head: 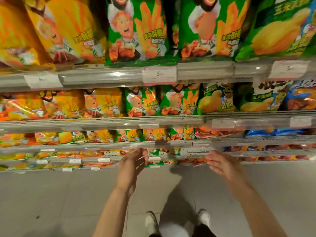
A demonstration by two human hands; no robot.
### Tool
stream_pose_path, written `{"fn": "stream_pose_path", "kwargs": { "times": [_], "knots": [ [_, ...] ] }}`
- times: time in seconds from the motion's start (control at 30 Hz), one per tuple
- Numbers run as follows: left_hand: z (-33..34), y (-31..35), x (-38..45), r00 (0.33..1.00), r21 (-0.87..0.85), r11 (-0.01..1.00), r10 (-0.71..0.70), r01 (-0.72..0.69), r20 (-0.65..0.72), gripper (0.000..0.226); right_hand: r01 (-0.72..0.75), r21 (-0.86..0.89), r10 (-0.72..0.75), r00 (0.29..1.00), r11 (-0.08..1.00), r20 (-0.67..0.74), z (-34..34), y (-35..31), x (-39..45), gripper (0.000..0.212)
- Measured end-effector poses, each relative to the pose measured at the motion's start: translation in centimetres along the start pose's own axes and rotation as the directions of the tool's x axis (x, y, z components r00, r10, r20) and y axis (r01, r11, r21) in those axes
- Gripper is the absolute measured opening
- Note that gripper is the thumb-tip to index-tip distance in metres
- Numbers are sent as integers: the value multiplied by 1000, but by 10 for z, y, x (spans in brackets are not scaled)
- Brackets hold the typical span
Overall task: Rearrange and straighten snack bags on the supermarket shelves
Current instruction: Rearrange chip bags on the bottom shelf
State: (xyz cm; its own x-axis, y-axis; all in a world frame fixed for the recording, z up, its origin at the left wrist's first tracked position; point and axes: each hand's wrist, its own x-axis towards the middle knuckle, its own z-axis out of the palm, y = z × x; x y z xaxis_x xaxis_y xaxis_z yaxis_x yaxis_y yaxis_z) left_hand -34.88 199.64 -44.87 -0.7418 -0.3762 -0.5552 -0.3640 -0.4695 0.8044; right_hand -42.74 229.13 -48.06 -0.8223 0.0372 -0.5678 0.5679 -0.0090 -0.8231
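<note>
Both hands are out in front of the lower shelves, palms turned toward each other, and neither has hold of anything. The left hand (pixel 132 165) has its fingers loosely spread and relaxed, reaching toward the low shelf edge; the right hand (pixel 222 164) mirrors it, fingers extended and blurred, well apart from the left. Between them, on the low shelves, a few small green and orange packets (pixel 158 152) show, too smeared to read. Higher up, the snack bags stand in rows: on the top shelf in view, yellow-orange bags (pixel 65 31) lean to the left, beside them two upright green bags (pixel 136 31) printed with a cartoon chef and fries, and at the far right a green bag with yellow chips (pixel 280 29). White price tags (pixel 159 75) sit in the grey shelf rail (pixel 102 78) just under them. The shelf below carries smaller bags of the same kinds (pixel 142 103), yellow ones to the left, green in the middle, and blue-and-green ones to the right. Further shelves step down toward the floor, each packed with small bags. Below, the grey tiled floor (pixel 51 194) and the person's white shoes (pixel 151 221) are in view, toes pointing at the shelving.
</note>
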Motion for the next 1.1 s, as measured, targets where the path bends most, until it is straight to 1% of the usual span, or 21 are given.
{"fn": "stream_pose_path", "kwargs": {
  "times": [0.13, 0.27, 0.43, 0.57, 0.67, 0.73, 0.8, 0.87, 0.93, 1.0, 1.1],
  "knots": [
    [-31, 7, 11, 1000, 37, 999, -6, 7, -27, 25, -10, -30, 10, 1000, 999, -6, 46, 13, -10, 15],
    [-39, 5, 28, 998, 70, 997, -34, 38, -53, 24, -44, 11, 44, 999, 999, 15, 71, 17, -1, 10],
    [-44, 0, 52, 996, 191, 981, -14, 31, -91, 21, -49, 19, 47, 996, 999, 72, 91, 22, 22, 22],
    [-44, -13, 82, 992, 287, 958, 43, -7, -119, 14, -42, -63, 49, 992, 997, 116, 110, 34, 52, 19],
    [-42, -24, 105, 987, 458, 886, 128, -71, -93, 9, -14, -132, 32, 991, 991, 131, 123, 44, 71, 12],
    [-41, -28, 123, 981, 556, 822, 186, -125, -54, 17, 27, -198, -1, 992, 980, 129, 131, 51, 86, 9],
    [-42, -33, 141, 968, 666, 723, 252, -183, -8, 26, 87, -294, -53, 991, 952, 121, 138, 60, 102, 15],
    [-45, -36, 160, 951, 768, 597, 304, -233, 53, 35, 152, -394, -113, 986, 906, 121, 145, 66, 117, 21],
    [-49, -40, 175, 937, 806, 523, 334, -277, 106, 41, 217, -492, -162, 975, 843, 153, 154, 72, 133, 23],
    [-52, -44, 187, 922, 806, 500, 361, -318, 139, 43, 253, -522, -205, 967, 814, 149, 167, 76, 148, 29],
    [-57, -49, 193, 910, 806, 478, 380, -349, 168, 45, 272, -523, -261, 960, 808, 97, 187, 78, 162, 47]
  ]
}}
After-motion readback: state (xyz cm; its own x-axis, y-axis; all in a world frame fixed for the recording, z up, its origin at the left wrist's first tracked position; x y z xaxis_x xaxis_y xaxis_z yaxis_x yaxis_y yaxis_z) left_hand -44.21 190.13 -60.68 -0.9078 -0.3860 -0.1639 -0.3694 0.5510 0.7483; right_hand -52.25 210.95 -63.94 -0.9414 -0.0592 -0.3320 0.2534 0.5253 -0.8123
